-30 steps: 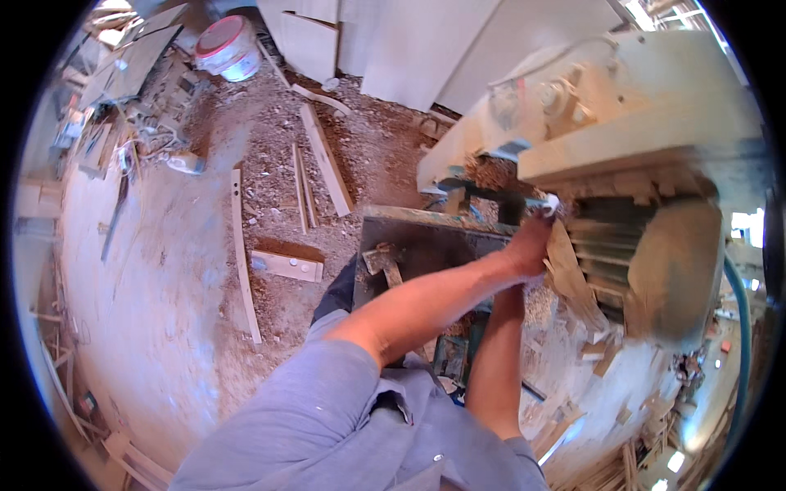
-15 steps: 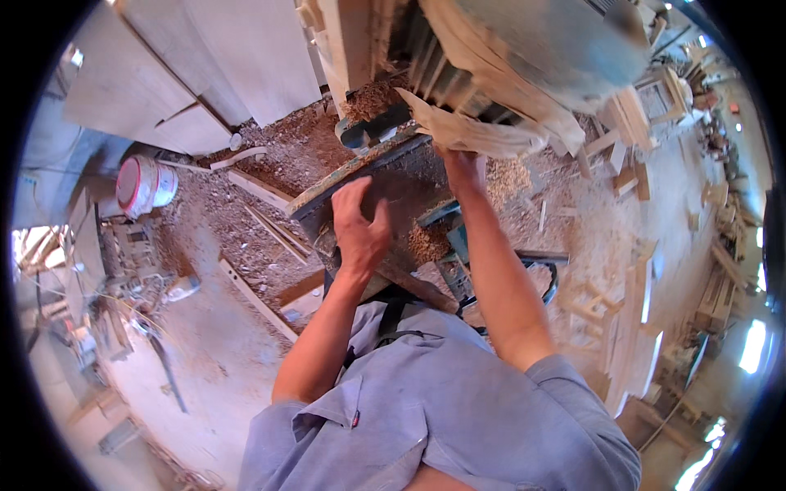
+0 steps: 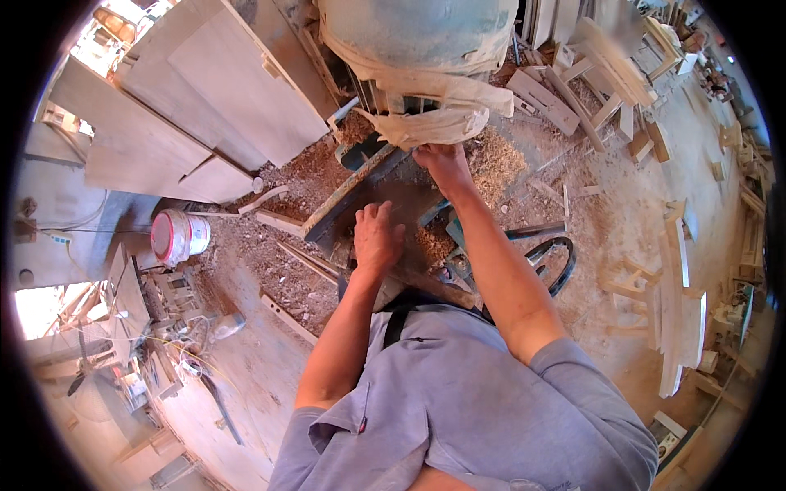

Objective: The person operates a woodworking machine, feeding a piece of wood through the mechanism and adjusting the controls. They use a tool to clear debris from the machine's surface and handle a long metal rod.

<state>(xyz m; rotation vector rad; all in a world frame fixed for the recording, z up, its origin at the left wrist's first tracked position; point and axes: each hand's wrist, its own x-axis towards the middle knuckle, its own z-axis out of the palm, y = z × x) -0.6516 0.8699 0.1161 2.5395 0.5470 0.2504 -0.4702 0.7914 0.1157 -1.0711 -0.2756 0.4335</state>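
Observation:
Below me is a dark metal work table (image 3: 401, 195) of a dusty machine with a raised straight edge along its left side. Over the near part of this table is my left hand (image 3: 378, 237), its fingers apart and a little bent, holding nothing that I can see. My right hand (image 3: 446, 170) reaches further, to the lower edge of a pale cloth (image 3: 434, 127) wrapped round the machine's rounded top (image 3: 417, 37). Its fingers are curled, and what they grip, if anything, is hidden.
Wood shavings (image 3: 495, 164) lie heaped right of the machine. Large pale boards (image 3: 237, 90) lean at the far left, near a white and red bucket (image 3: 182, 237). Loose wood strips (image 3: 286, 315) litter the left floor. A dark hose (image 3: 565, 266) curves at the right, before stacked timber (image 3: 675, 303).
The view has turned to the right and the machine sits nearer the middle. My left hand remains over the table, and my right hand remains at the cloth's lower edge.

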